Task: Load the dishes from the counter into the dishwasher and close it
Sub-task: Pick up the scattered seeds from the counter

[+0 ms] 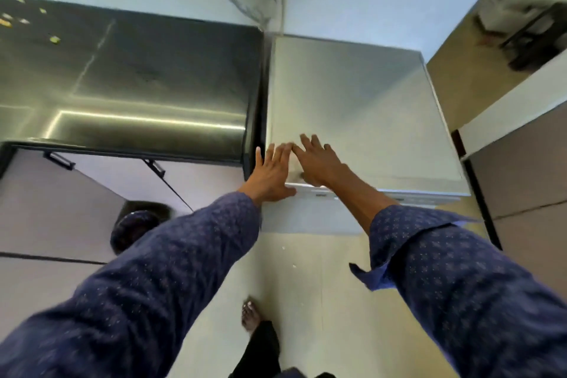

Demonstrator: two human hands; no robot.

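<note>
Kitchen floor | left hand, right hand flat on dishwasher top (front edge) | fingers straight, spread

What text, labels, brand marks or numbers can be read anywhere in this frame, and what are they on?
No text is legible.
Small dark marks on the dishwasher front strip, just below its top edge by the right hand: too small and blurred to read.
Nothing is printed on the dark counter, the wall or the cabinet doors.
</note>
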